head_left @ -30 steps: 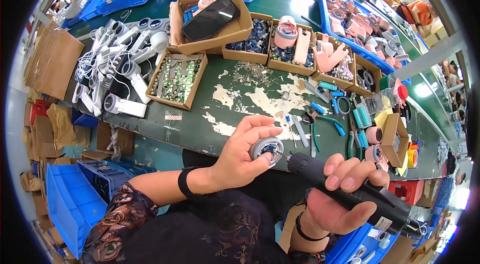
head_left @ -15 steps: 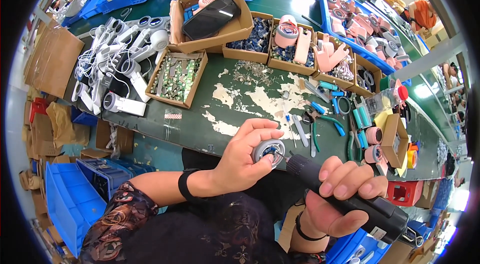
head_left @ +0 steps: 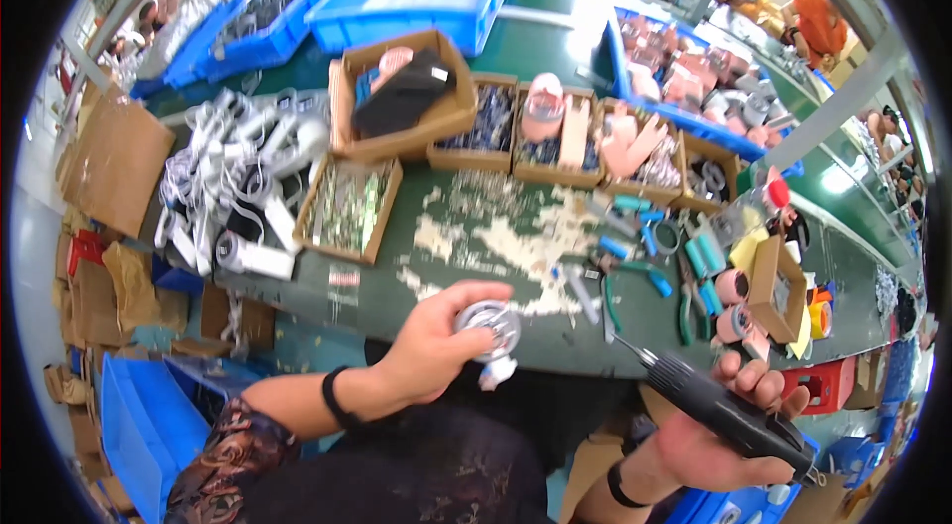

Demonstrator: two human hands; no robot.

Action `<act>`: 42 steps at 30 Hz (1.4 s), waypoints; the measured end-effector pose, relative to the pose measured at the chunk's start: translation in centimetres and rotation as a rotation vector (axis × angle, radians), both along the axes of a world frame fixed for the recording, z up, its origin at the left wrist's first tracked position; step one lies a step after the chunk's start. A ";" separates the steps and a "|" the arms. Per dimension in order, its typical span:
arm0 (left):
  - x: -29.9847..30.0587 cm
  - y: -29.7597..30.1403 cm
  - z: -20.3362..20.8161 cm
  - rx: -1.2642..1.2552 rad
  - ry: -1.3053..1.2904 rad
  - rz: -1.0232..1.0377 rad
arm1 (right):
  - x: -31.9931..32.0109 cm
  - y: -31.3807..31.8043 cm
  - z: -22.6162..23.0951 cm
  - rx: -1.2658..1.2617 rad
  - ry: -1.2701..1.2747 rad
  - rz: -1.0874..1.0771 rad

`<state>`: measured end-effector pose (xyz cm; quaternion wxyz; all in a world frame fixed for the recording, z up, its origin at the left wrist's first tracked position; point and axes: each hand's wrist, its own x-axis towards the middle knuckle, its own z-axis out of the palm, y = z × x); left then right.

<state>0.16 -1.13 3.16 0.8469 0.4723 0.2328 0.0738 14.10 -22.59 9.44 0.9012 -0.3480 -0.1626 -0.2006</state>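
Note:
Held in my left hand (head_left: pixel 421 350) is a round light-grey fan head (head_left: pixel 503 326), its open side showing, with my thumb pressed on its inside. A small white piece (head_left: pixel 497 372) sticks out below it; blur hides its details. My right hand (head_left: pixel 684 445) is wrapped round a black electric screwdriver (head_left: pixel 719 410). Its thin bit points up and left, apart from the fan head. Just beyond the bit, green-handled pliers (head_left: pixel 686 311) and a flat grey tool (head_left: pixel 583 296) lie on the dark green worktable (head_left: pixel 436 271).
Cardboard boxes of small parts (head_left: pixel 347 212) stand behind my hands. White handheld fans with tangled cables (head_left: pixel 233 162) are heaped at the left. A blue crate (head_left: pixel 694 88) at the back right holds pink parts. A clear bottle with a red cap (head_left: pixel 775 190) stands at the right.
The screwdriver has come away from the fan head and moved right. My left hand has moved left and lower with the fan head, which is turned and shows a white piece below. The view has shifted.

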 end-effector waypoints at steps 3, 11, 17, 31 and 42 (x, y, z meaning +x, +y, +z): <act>-1.2 2.7 1.7 -0.368 -0.048 0.023 | 3.4 -5.6 -5.5 -0.059 0.226 0.068; 7.2 6.2 5.6 -0.264 -0.229 0.205 | 3.7 -8.2 -17.0 0.024 0.656 0.067; 13.6 9.4 5.5 -0.023 -0.398 0.211 | 3.7 -7.2 -17.0 0.104 0.708 0.090; 21.2 10.3 9.4 -0.191 -0.310 0.456 | 4.2 -9.2 -17.8 -0.242 0.821 0.045; 24.5 11.3 8.6 -0.134 -0.269 0.371 | 4.6 -9.1 -16.9 0.067 0.925 0.138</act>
